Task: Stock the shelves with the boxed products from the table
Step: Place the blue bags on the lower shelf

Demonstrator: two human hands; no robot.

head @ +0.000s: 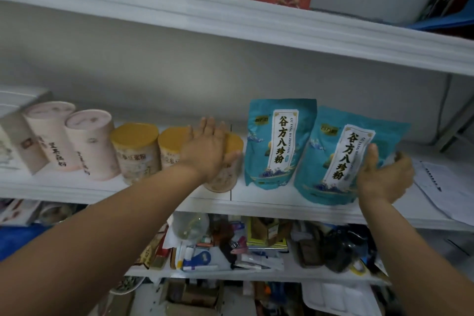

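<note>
A person's left hand point(205, 154) lies flat, fingers straight, on top of a yellow-lidded canister point(223, 177) standing at the front of the white shelf point(256, 202). The right hand point(382, 177) pinches the right edge of a teal pouch point(333, 161), thumb in front, on the same shelf. This pouch overlaps a second teal pouch point(277, 141) to its left.

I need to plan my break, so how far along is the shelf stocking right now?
Done: two pink tubs, two yellow-lidded cans and one teal pouch stand on the middle shelf. In hand: the left hand rests on a third can; the right hand grips a second pouch. Left: settling both; the table is out of view.
</note>
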